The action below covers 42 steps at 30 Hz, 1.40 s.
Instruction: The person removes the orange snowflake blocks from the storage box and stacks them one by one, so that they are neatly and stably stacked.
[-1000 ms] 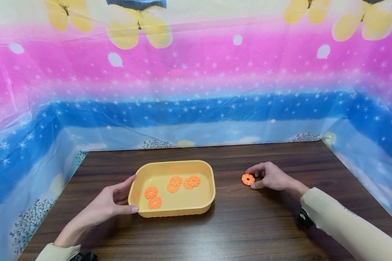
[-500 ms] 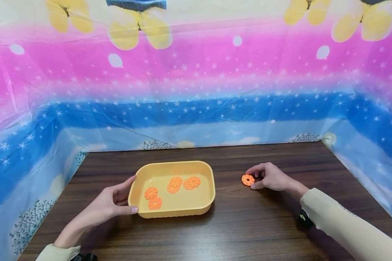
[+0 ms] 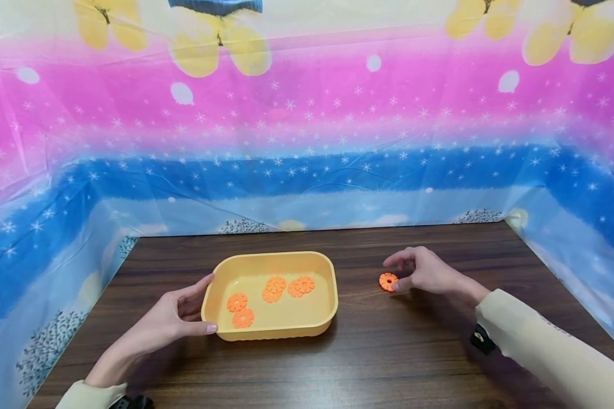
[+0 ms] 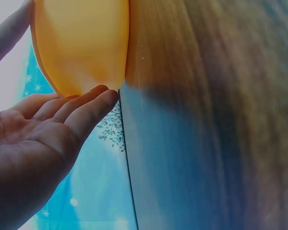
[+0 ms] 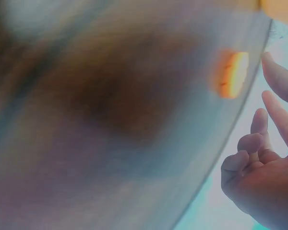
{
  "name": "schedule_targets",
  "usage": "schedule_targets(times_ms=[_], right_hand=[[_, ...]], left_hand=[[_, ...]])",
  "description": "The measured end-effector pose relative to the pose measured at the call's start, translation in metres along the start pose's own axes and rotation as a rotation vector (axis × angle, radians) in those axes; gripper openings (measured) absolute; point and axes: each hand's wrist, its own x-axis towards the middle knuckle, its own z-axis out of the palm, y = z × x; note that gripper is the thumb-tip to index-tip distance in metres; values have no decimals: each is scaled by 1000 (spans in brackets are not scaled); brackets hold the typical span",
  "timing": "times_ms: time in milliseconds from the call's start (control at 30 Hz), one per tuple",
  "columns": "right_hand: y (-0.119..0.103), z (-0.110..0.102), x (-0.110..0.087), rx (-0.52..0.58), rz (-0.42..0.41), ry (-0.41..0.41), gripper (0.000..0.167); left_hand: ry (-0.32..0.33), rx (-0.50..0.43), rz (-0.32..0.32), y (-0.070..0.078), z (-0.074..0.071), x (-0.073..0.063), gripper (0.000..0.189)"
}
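Observation:
A shallow yellow plastic box (image 3: 317, 329) stands on the table. My left hand (image 3: 166, 318) holds its left end, thumb at the front corner and fingers along the end wall; in the left wrist view the fingers (image 4: 89, 112) rest against that wall. Inside the box lie several orange notched discs (image 3: 243, 318) with centre holes, in overlapping pairs. To the right, a small stack of orange notched discs (image 3: 387, 282) lies on the table. Around it hovers my right hand (image 3: 427, 272), thumb overlapping its edge in the head view. The right wrist view shows thumb and fingers apart from the stack (image 5: 234, 74).
The dark wood-grain table (image 3: 368, 363) ends at a back edge against a printed cloth (image 3: 307, 170) of pink and blue, which also hangs at both sides. Black bands (image 3: 482, 339) sit at the wrists below light sleeves (image 3: 542, 346).
My right hand has let go of the stack of discs, its fingers lifting and spreading away. The stack stays in place. My left hand and the box have not moved.

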Motion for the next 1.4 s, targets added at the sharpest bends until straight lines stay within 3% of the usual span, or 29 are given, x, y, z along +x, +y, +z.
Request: schedule_targets(times_ms=[300,667,833,1400], right_hand=[[-50,8,20,-29,-48,-15,39],[-104,37,45,-39,-224,-54,34],[-123,48,57,-24,-217,-76,32],[-151,88,90,35,-230,-168,38]], left_hand=[[-4,15,5,1,-1,0,104],[-9,16,21,-1,-2,1,103],[-20,8,47,0,-3,2,102],[-26,8,59,-1,-4,2,101]])
